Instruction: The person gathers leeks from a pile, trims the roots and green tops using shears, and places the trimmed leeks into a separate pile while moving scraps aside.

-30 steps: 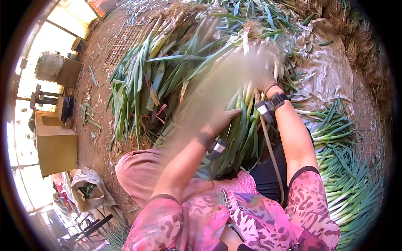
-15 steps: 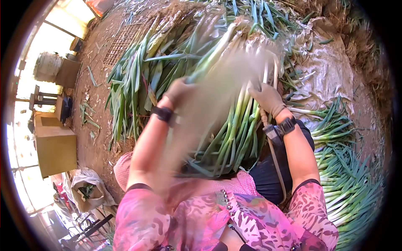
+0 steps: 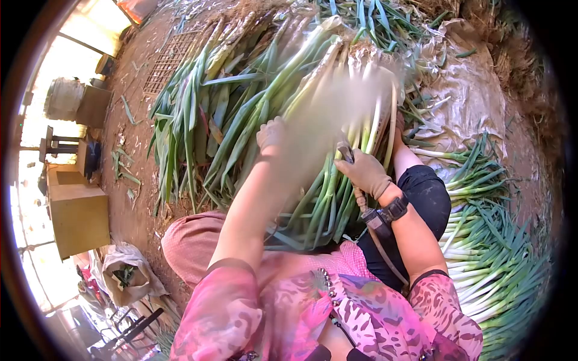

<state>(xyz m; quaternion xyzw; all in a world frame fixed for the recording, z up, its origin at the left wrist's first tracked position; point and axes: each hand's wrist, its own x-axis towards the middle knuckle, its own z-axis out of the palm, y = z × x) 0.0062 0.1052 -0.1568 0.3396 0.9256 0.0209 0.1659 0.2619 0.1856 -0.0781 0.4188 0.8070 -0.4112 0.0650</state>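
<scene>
Both my hands wear thin tan gloves. My right hand is closed around the handle of a blow gun, its nozzle pointing up at the green onions. A hose runs from the gun down past my wrist toward my lap. Curled fingers show on my left hand, which lies against the leaves of a pile of green onions. A hazy smear hides the right side of that hand and whatever is in it. Peeled-looking green onions lie across my lap, roots away from me.
Cleaned green onions lie in rows at my right. Beyond them is a pale plastic sheet. A metal grate rests on the dirt floor at far left, near a wooden box and an open sack.
My left hand has moved slightly down and right. The right hand with the blow gun has come down and left, closer to my lap. A green onion stalk now lies across the pile.
</scene>
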